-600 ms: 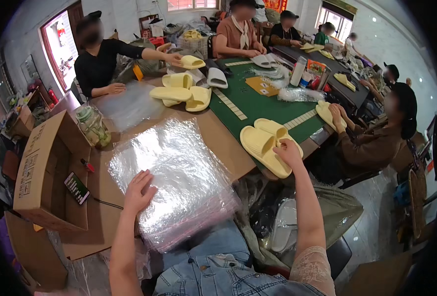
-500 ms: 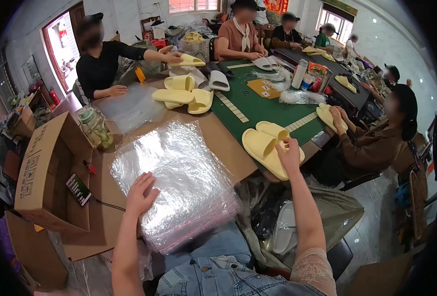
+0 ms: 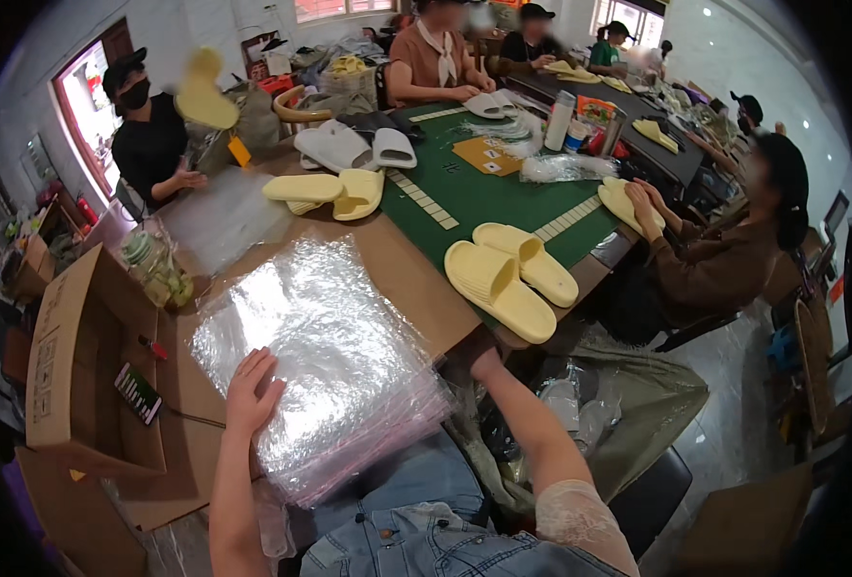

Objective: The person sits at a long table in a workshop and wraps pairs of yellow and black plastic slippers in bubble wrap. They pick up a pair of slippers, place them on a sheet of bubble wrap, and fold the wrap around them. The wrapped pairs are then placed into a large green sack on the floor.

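My left hand [image 3: 252, 392] lies flat, fingers out, on the left side of a stack of shiny clear plastic bags [image 3: 325, 332] with pinkish lower edges. My right hand [image 3: 480, 362] is low by the table's front edge, just right of the stack; shadow and blur hide its fingers. Beyond it, a pair of pale yellow slippers rests on the table's near right corner: one slipper [image 3: 517, 310] in front, the other slipper [image 3: 548, 276] beside it, apart from my hand. An open sack [image 3: 637, 389] with wrapped items sits below that corner.
A cardboard box [image 3: 79, 356] holding a phone [image 3: 138, 392] stands left, near a glass jar [image 3: 154, 269]. More yellow slippers [image 3: 303, 188] and grey slippers [image 3: 334, 146] lie across the table. A co-worker [image 3: 147, 135] at far left raises a yellow slipper [image 3: 206, 91]; others sit around the tables.
My right hand has left the yellow slippers and moved down and left to the table's edge. The co-worker at far left has lifted a slipper higher. My left hand stays on the bags.
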The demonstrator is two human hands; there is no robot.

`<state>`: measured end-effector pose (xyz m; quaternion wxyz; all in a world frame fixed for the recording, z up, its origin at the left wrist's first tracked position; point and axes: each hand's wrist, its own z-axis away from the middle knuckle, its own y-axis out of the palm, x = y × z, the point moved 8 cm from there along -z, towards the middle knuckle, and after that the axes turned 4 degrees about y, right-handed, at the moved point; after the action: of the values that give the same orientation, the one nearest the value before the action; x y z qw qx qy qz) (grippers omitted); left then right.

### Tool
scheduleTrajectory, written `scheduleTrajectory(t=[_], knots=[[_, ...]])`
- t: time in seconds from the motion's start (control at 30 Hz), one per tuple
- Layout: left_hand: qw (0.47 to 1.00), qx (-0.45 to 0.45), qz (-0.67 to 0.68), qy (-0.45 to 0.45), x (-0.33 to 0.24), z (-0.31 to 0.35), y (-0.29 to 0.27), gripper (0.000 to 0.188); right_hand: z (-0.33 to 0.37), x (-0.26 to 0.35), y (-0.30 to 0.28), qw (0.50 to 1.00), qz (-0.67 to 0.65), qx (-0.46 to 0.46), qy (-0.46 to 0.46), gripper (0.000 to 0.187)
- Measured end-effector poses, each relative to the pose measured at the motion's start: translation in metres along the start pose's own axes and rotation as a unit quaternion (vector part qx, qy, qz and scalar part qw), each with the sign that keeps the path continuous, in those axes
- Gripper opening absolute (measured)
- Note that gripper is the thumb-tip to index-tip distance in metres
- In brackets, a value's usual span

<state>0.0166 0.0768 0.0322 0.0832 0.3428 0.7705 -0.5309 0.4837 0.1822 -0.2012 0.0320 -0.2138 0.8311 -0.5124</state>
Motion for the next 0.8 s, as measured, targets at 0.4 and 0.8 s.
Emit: scheduleTrajectory(t=[0.4,0.8], knots=[[1.0,0.005,-0.009,-0.026,0.008,0.011,0.001,0.044,0.061,0.053,-0.187,0.969,-0.196,0.115,0.095,0.036],[0.999,0.008,-0.018,-0.027,0.002,0.008,-0.001,0.045,-0.008,0.067,-0.31,0.96,-0.245,-0.088,0.104,0.033]])
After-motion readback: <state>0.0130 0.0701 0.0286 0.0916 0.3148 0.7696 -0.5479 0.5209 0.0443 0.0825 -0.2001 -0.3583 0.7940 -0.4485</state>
